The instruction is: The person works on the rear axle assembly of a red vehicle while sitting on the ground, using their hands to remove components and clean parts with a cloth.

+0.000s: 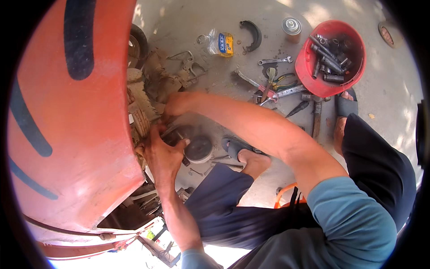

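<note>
My left hand [163,152] is at the dirt-caked parts [136,105] beside a red body panel [80,125], fingers curled round something metallic I cannot make out, thumb near a dark round can [198,148]. My right hand [174,105] reaches across from the right to just beyond the left one, its fingers bent down into those parts and mostly hidden; what they grip is unclear.
Wrenches [273,60], pliers [280,83] and a hammer [317,114] lie on the concrete beside a red tub [304,69] of sockets. A curved part [255,36], yellow packet [226,45] and spray can [292,27] lie or stand behind. My sandaled feet [251,161] flank the tools.
</note>
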`<state>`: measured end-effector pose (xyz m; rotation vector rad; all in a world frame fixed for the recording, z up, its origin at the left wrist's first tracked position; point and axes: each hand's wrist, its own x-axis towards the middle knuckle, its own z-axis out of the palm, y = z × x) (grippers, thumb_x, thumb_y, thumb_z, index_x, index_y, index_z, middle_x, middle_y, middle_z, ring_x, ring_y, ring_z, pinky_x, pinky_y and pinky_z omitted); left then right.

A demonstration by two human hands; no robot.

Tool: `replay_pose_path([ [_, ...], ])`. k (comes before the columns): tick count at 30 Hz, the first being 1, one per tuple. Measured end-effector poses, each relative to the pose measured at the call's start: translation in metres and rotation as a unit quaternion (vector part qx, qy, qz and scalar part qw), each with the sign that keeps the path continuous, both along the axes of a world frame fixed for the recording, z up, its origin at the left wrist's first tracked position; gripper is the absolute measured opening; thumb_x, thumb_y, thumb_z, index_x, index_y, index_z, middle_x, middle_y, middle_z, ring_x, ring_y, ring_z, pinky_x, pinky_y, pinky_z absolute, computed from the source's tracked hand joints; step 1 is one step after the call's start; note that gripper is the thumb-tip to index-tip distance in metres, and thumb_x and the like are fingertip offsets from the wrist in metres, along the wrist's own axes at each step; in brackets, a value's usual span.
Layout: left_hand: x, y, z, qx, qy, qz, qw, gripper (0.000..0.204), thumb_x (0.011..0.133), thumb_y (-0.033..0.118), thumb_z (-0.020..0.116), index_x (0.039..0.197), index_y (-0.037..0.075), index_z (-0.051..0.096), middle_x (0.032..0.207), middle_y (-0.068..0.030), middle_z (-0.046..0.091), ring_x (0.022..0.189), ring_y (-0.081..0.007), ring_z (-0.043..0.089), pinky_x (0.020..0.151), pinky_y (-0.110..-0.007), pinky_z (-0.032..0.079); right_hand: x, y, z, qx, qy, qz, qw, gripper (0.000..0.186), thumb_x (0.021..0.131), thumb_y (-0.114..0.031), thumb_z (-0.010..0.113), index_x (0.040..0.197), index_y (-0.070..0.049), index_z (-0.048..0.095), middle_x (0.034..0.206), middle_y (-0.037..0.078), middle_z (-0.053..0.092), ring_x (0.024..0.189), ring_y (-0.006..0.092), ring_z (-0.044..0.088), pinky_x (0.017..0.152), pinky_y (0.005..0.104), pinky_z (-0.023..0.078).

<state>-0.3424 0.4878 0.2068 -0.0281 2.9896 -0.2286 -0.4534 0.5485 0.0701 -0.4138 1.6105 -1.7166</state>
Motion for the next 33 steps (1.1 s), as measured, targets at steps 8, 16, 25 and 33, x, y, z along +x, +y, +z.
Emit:
replay_pose_path([
  [8, 0.002, -0.004, -0.001, -0.005, 0.011, -0.019, 1.0, 0.053, 0.06, 0.015, 0.085, 0.105, 0.006, 0.059, 0.096, -0.0175, 0.068, 0.097, -0.0378, 0.06, 0.09, -0.045, 0.042, 0.011, 0.033, -0.034, -0.024, 0.04, -0.133, 0.99, 0.051, 0.085, -0.045, 0.069, 0.1, 0.003, 0.071, 0.098, 0.024, 0.069, 0.099, 0.0383, 0.066, 0.086, 0.0455, 0.051],
  [16, -0.001, 0.002, 0.0, 0.037, 0.005, 0.017, 0.999, 0.053, 0.061, 0.016, 0.085, 0.107, 0.006, 0.06, 0.097, -0.0161, 0.068, 0.098, -0.0359, 0.061, 0.095, -0.043, 0.039, 0.042, 0.188, -0.215, 0.518, 0.203, -0.262, 0.789, 0.021, 0.086, -0.008, 0.06, 0.105, -0.006, 0.067, 0.117, 0.015, 0.061, 0.107, 0.0352, 0.061, 0.086, 0.0465, 0.053],
  [25, -0.001, 0.002, 0.001, -0.011, 0.007, -0.022, 1.0, 0.053, 0.062, 0.015, 0.087, 0.105, 0.005, 0.057, 0.096, -0.0187, 0.067, 0.095, -0.0394, 0.063, 0.086, -0.047, 0.048, 0.039, 0.195, -0.24, 0.646, 0.192, -0.148, 0.724, 0.022, 0.09, -0.016, 0.058, 0.109, -0.01, 0.066, 0.122, 0.009, 0.06, 0.118, 0.0269, 0.054, 0.089, 0.0514, 0.044],
  [33, -0.001, 0.006, 0.003, 0.022, 0.002, 0.0, 1.0, 0.053, 0.063, 0.011, 0.086, 0.107, 0.003, 0.057, 0.098, -0.02, 0.066, 0.098, -0.0386, 0.062, 0.086, -0.047, 0.048, 0.047, 0.194, -0.203, 0.539, 0.186, -0.252, 0.781, 0.024, 0.088, -0.013, 0.058, 0.111, -0.007, 0.059, 0.116, 0.014, 0.064, 0.109, 0.0315, 0.063, 0.09, 0.0521, 0.045],
])
